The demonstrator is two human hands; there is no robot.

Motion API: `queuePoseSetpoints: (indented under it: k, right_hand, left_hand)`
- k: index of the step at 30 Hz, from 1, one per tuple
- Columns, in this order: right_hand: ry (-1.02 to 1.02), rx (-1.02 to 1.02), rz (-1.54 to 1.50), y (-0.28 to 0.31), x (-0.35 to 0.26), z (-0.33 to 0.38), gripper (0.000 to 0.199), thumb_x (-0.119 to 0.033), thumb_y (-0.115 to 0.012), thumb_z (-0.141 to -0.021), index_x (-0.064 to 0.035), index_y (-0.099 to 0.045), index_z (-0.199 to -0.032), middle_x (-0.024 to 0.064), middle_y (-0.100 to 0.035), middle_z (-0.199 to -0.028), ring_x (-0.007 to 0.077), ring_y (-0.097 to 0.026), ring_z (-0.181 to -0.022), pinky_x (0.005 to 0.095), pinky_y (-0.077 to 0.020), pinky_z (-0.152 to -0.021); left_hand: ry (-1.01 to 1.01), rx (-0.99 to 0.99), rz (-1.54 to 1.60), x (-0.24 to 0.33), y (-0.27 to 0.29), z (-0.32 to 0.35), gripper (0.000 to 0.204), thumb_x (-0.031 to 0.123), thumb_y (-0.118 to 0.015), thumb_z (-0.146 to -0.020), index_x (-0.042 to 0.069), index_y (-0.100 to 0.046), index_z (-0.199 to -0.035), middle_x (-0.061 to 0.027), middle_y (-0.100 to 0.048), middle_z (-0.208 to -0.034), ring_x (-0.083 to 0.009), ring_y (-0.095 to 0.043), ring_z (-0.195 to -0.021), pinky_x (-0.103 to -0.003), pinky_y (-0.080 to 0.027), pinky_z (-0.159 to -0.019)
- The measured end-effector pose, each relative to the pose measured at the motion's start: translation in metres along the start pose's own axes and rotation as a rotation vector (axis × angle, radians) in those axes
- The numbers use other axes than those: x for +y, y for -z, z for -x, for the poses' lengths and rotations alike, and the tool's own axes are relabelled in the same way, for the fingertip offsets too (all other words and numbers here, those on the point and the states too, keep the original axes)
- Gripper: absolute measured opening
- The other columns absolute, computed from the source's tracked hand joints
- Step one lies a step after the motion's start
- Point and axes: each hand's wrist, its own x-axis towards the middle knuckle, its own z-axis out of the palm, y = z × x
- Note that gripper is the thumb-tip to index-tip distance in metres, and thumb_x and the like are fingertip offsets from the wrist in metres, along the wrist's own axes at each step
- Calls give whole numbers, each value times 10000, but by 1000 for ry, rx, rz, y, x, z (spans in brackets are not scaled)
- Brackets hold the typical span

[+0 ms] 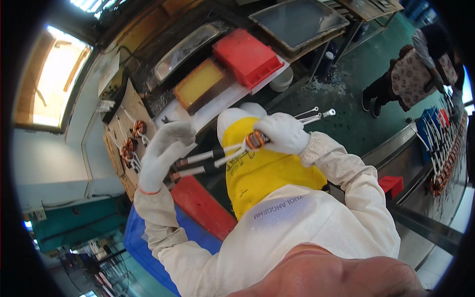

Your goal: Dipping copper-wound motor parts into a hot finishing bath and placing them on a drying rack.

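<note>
Green floor [341, 121] backs yellow cloth [269, 180]. Over it, right hand [284, 132] pinches 1 coil [255, 140]; left hand [166, 148] has spread fingers. Support leads [200, 157].

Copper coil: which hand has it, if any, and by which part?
The right hand holds the copper coil by the right side of its winding; the left hand appears empty.

Pretty packed setup: on the dark, grimy table [157, 99], a red plastic bin [247, 55] and a yellow-filled tray [211, 95] are set along a white strip [205, 115], a long pale tray [190, 48] is parked behind, and copper coils [139, 128] are laid on a wooden board [131, 101].
</note>
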Motion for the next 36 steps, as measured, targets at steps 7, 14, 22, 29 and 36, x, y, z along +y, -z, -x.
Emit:
queuePoseSetpoints:
  k: [7, 14, 22, 29, 36]
  right_hand:
    - [-311, 71, -129, -23, 2, -9, 486, -152, -789, -723, -135, -628, -1181, 137, -682, -1046, 351, -677, -963, 416, -552, -814]
    - [-346, 76, -149, -28, 7, -6, 523, -98, -777, -718, -138, -613, -1213, 120, -678, -1108, 347, -682, -995, 398, -555, -846]
    - [-207, 105, -62, -33, 8, -3, 545, -126, -807, -715, -122, -596, -1218, 113, -639, -1042, 347, -667, -882, 411, -539, -743]
    - [-342, 69, -40, -33, 3, -9, 544, -120, -800, -733, -133, -587, -1234, 112, -649, -1087, 346, -678, -914, 402, -553, -768]
    - [-378, 5, -47, -31, 5, -14, 531, -104, -784, -735, -147, -592, -1228, 108, -664, -1134, 348, -684, -958, 400, -558, -815]
  left_hand:
    - [280, -365, -6, -51, -34, 38, 293, 168, -646, -949, -19, -664, -1174, -109, -696, -1119, -183, -657, -1030, -336, -504, -963]
    - [53, 329, 461, -172, -39, 18, 369, 277, -566, -1036, -4, -568, -1276, -101, -688, -1048, -189, -684, -914, -350, -564, -879]
    - [-62, 568, 669, -171, -14, 4, 242, 238, -575, -1044, 35, -626, -1165, -63, -673, -953, -138, -656, -799, -309, -572, -762]
    - [-273, 212, 594, -165, -18, 26, 214, 187, -543, -1053, 9, -606, -1153, -182, -618, -1241, -193, -694, -1002, -348, -587, -891]
    - [-252, 520, 833, -174, -17, 28, 443, 280, -485, -1075, 0, -474, -1417, -185, -635, -1257, -230, -687, -1021, -380, -575, -954]
